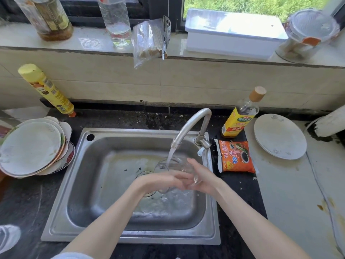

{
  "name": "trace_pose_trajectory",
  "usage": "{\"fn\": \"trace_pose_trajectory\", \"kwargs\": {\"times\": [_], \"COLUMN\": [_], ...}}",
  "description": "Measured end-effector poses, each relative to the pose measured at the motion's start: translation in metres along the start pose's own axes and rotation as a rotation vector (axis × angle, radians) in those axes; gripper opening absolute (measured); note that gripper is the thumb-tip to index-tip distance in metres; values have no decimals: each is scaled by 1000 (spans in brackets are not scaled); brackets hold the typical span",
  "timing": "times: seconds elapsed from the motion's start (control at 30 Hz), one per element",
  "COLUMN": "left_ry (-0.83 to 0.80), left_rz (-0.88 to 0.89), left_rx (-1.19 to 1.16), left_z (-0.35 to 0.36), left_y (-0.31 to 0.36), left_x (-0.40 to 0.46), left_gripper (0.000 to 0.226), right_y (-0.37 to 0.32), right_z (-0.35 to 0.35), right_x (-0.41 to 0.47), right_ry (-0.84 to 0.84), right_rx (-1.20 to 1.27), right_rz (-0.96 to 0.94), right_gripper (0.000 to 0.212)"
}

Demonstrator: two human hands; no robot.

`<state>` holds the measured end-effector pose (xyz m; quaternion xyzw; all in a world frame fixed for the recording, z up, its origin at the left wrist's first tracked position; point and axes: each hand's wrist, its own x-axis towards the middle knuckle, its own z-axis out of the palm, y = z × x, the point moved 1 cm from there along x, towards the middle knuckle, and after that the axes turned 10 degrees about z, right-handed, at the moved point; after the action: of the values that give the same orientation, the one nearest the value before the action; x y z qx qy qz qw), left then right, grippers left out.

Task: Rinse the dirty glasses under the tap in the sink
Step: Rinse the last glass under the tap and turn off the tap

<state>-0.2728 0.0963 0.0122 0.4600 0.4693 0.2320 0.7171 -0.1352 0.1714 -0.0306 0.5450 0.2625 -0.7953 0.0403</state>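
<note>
Right now a clear glass (175,170) sits over the right half of the sink (61,186), tipped so that its open mouth faces up and to the left, straight into the stream of water (170,156) falling from the tap (194,124). Both hands are on it: the right hand (203,179) wraps the body of the glass from the right side, fingers curled closed around it, and the left hand (160,181) comes in from the left with its fingers laid against the lower part of the glass, apparently steadying or rubbing it, though how firmly it grips cannot be told through the clear wall and the running water. Water is pooling and splashing on the basin floor just below the hands, near the drain (144,174). So the rinse of this one glass looks to be under way rather than finished. No other drinking glass shows in or beside the sink, so how many are left cannot be judged. Further out, a stack of plates (31,146) rests on the dark counter to the left, a single white plate (280,136) lies to the right, and a sauce packet (236,156) and a bottle (240,114) stand just beside the tap.
</note>
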Motion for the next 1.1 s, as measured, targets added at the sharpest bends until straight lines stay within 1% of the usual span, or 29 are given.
{"fn": "trace_pose_trajectory", "kwargs": {"times": [0.03,0.07,0.1,0.13,0.17,0.23,0.3,0.33,0.47,0.53,0.57,0.63,0.73,0.77,0.83,0.9,0.93,1.0,1.07,1.1], "left_ry": [41,83,103,111,132,236,325,340,313,304,326,372,478,511,531,525,521,506,536,561], "left_rz": [8,26,44,69,99,171,191,196,227,228,223,202,159,146,135,100,66,-15,-102,-126], "left_rx": [8,-37,-124,-233,-372,-795,-1234,-1377,-1603,-1668,-1646,-1537,-1293,-1210,-1120,-1063,-977,-708,-423,-285], "left_z": [0,0,-1,-1,-2,-3,-3,-3,-3,-3,-4,-3,-2,-3,-4,-5,-5,-2,1,2], "left_y": [0,-1,-4,-4,-6,-7,-7,-7,0,8,10,14,11,5,-5,-8,-5,11,25,30], "left_x": [-2,-5,-8,-11,-13,-14,-13,-13,-11,-11,-11,-12,-10,-9,-6,-5,-3,1,11,15], "left_gripper": [51,42,39,42,49,61,64,66,83,84,81,67,45,44,50,47,42,33,24,23], "right_y": [2,4,5,4,3,1,-4,-6,-12,-13,-14,-13,-9,-6,-2,2,4,10,16,18], "right_z": [-1,-1,-3,-3,-3,0,2,4,6,6,7,6,7,8,7,7,8,13,18,20], "right_x": [0,1,2,1,-1,-5,-5,-5,-7,-8,-10,-8,-3,0,5,10,12,15,20,22], "right_ry": [-29,-54,-77,-98,-121,-149,-135,-136,-120,-125,-123,-134,-133,-130,-126,-157,-192,-242,-262,-262], "right_rx": [22,38,48,50,54,55,-30,-59,-46,-36,-33,-11,50,62,69,92,137,317,527,590], "right_rz": [40,53,46,23,-11,-105,-213,-260,-396,-454,-464,-455,-364,-324,-265,-246,-236,-186,-133,-120], "right_gripper": [45,49,51,49,45,39,34,33,29,28,29,31,31,32,44,42,40,37,35,38]}}
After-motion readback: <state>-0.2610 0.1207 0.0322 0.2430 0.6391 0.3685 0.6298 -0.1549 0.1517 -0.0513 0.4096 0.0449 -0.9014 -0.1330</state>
